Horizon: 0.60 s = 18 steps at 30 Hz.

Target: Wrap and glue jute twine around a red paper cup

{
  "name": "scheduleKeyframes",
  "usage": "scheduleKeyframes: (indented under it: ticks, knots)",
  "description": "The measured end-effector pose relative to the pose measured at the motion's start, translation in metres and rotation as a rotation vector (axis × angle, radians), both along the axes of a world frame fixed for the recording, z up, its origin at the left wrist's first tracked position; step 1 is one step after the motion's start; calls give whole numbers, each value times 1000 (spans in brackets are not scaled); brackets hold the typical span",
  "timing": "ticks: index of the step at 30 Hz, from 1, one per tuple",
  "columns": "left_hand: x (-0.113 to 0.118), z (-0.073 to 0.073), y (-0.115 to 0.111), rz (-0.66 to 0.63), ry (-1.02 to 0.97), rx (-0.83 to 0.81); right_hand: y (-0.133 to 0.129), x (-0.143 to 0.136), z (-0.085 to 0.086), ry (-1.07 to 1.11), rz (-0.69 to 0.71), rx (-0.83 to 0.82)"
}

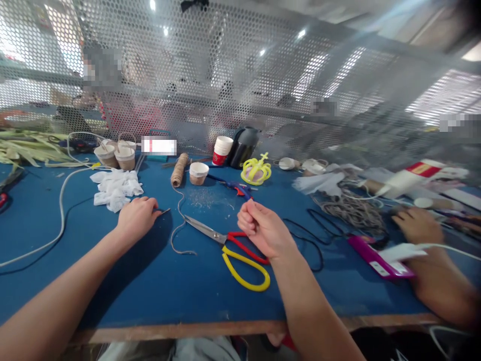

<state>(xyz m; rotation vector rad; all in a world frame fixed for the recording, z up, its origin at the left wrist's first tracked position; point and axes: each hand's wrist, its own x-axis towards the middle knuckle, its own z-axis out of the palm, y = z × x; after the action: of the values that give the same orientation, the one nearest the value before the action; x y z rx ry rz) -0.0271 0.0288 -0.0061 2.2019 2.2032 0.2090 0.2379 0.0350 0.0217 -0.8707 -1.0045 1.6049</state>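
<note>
My left hand (137, 218) is closed beside a crumpled white cloth, and a short, thin piece that looks like twine (165, 211) sticks out from its fingertips. Above the scissors' handles, my right hand (265, 225) is closed with thumb and fingers pressed together; whatever it holds, if anything, is hidden. The scissors (218, 235), with one red and one yellow handle, lie partly opened between my hands. A loose twine strand (173, 240) runs from the twine roll (180, 169) past the blade tips. Behind my right hand lies a blue glue gun (242, 190).
White cloth pieces (116, 188) lie left, near small cups (125, 156). Behind are a paper-rimmed cup (198, 173), a dark jug (244, 146) and a yellow crown-shaped piece (256, 171). At right, a co-worker's hand (421, 225) is near a purple box (379, 258) and grey cord (353, 213).
</note>
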Motion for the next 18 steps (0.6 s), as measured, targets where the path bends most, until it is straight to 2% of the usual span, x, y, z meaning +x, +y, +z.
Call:
scheduleKeyframes:
  ticks: [2,5,8,10,11,12,13,14,16,18]
  knots:
    - [0,-4,1,-15,6,-23,-5,4,12,-4,-53,40]
    - [-1,-7,1,-22,1,-33,-23,19,44,-18,-210,191]
    - [-2,-8,1,-34,-14,-21,-52,38,77,-92,-548,327]
    - [-3,-8,0,-48,-27,-4,-68,46,87,-297,-867,268]
    - [-3,-8,0,-54,-34,5,-73,45,87,-326,-884,240]
    - [-3,-7,0,-59,-41,14,-76,42,83,-312,-799,226]
    - [-3,-7,0,-62,-50,25,-76,35,77,-263,-658,230]
    - [-3,-6,0,-63,-58,35,-74,25,69,-190,-361,195]
    - [0,-4,0,-62,-76,65,-65,0,47,-158,-188,155]
    - [5,0,-4,-89,-152,130,-53,-27,24,-38,94,50]
